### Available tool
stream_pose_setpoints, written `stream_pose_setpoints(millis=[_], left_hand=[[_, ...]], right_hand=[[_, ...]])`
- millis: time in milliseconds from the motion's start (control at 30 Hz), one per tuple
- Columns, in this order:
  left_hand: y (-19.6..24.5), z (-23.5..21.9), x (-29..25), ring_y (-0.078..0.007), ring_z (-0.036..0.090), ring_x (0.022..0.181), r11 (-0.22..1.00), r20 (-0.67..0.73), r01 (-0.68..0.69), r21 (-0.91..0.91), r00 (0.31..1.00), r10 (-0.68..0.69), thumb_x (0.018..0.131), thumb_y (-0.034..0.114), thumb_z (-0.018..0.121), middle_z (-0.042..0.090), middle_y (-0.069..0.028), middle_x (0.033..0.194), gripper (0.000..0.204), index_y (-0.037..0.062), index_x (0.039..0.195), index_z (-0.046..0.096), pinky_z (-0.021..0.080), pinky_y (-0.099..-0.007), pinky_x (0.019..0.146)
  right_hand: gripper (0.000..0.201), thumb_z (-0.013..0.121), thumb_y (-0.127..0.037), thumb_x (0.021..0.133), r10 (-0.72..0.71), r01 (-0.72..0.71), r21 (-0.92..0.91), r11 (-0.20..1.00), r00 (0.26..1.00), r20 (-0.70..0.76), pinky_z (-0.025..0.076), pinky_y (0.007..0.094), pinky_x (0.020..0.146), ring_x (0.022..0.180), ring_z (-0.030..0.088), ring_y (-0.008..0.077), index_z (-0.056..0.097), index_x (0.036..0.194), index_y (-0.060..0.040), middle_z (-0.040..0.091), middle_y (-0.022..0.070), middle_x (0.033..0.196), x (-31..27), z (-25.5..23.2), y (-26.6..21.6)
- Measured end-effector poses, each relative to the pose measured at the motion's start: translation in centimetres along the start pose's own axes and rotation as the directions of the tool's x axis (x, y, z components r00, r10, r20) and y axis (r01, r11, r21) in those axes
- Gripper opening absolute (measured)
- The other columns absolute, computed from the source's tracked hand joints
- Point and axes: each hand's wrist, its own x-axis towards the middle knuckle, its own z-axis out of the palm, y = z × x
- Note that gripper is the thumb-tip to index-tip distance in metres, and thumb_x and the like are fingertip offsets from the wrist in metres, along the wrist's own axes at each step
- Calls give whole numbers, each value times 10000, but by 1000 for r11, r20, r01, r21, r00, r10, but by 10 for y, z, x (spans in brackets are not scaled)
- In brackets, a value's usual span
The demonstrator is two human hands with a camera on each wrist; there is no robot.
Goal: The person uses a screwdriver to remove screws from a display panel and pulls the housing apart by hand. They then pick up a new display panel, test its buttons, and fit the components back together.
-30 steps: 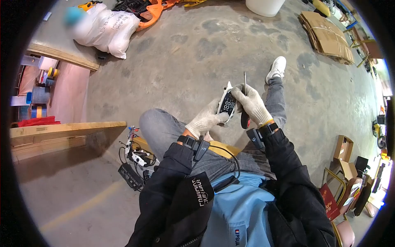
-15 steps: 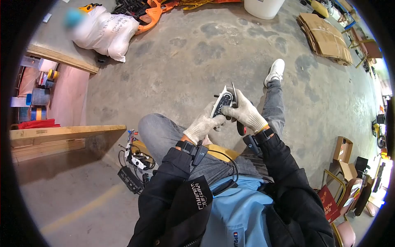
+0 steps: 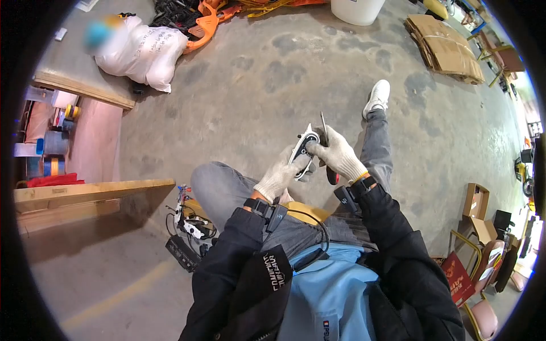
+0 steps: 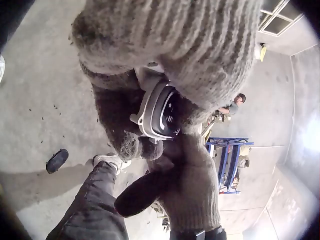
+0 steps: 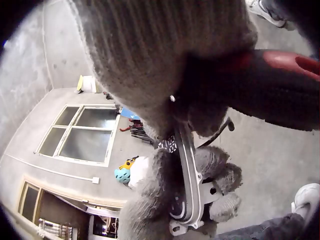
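Both hands wear pale knitted gloves and meet over the lap. My left hand (image 3: 280, 171) grips a dark oval digital display panel (image 3: 305, 149) in a pale frame by its lower part, thumb on its face and fingers behind. Light segment digits show on its dark face; screw tabs stick out from the frame (image 5: 191, 172) in the right wrist view. My right hand (image 3: 339, 154) holds a screwdriver with a red and black handle (image 5: 280, 90), its shaft (image 3: 323, 126) pointing away from the body. The right thumb lies on the upper part of the panel's face.
Left of the knee, a wired assembly (image 3: 190, 224) sits on the floor below a wooden ledge (image 3: 91, 193). Farther off are a white sack (image 3: 145, 54), a white bucket (image 3: 357, 10) and flattened cardboard (image 3: 446, 50). An open box (image 3: 475, 207) and chairs stand right.
The display panel has turned and come slightly left. My right hand has moved left with the screwdriver, which tilted, and its thumb came onto the panel's face.
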Motion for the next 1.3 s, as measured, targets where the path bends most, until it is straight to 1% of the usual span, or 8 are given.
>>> stream_pose_setpoints(millis=[167,300,367,567,700,900,1033,1300], left_hand=[[1,4,-5,-156,682,1014,994,-20,33,-101,999,-36,992,189,670,698,-81,1145,503,10,1434,509,569,-316,878],[1,1,-2,-166,647,1137,999,147,-36,29,989,31,893,53,699,665,-61,1223,596,11,1450,490,543,-319,965],[1,2,0,-175,632,1188,991,245,-122,55,964,105,861,12,680,645,-75,1279,656,11,1477,454,517,-334,1039],[-3,1,1,-228,603,1290,998,192,-63,-6,979,63,829,-44,646,611,-118,1350,774,-11,1546,354,464,-370,1138],[-2,2,-1,-226,630,1239,985,154,-73,156,987,49,865,15,686,626,-130,1330,746,-24,1539,369,496,-350,1088],[-13,-6,2,-184,643,1144,969,108,-47,242,994,21,889,54,718,659,-106,1247,594,-41,1426,485,558,-330,959],[-1,3,-3,-169,664,1075,983,57,16,182,998,-27,924,86,688,683,-101,1194,546,-42,1419,495,567,-311,910],[-5,0,-1,-206,734,995,998,-18,46,40,999,-46,1036,539,632,726,-140,1122,679,-21,1408,534,589,-313,863]], right_hand=[[387,657,-283,1025,81,-78,115,990,997,-15,542,280,592,693,631,101,637,1259,25,689,57,913,1,0,1],[349,596,-287,1066,91,-85,163,983,995,-31,553,267,604,710,640,96,648,1220,22,693,51,908,3,0,15],[389,597,-320,1065,73,-65,174,983,997,-41,567,270,622,730,652,99,644,1242,24,712,68,952,5,-3,20],[744,790,-333,917,18,-19,48,999,1000,23,610,317,696,939,735,204,449,1474,23,721,177,1162,-11,1,1],[932,890,-368,790,10,0,-182,983,998,55,618,382,777,961,751,293,413,1481,37,709,242,1146,-3,7,11],[629,834,-360,862,51,-45,-177,983,998,34,575,374,683,751,717,252,552,1251,47,716,192,925,0,4,6],[417,716,-363,970,61,-62,-62,996,998,-24,543,339,625,682,660,183,610,1107,16,683,126,836,-5,4,6],[413,549,-409,1084,107,-109,292,950,994,20,492,294,553,609,575,111,653,1070,-9,604,24,747,-1,5,21]])
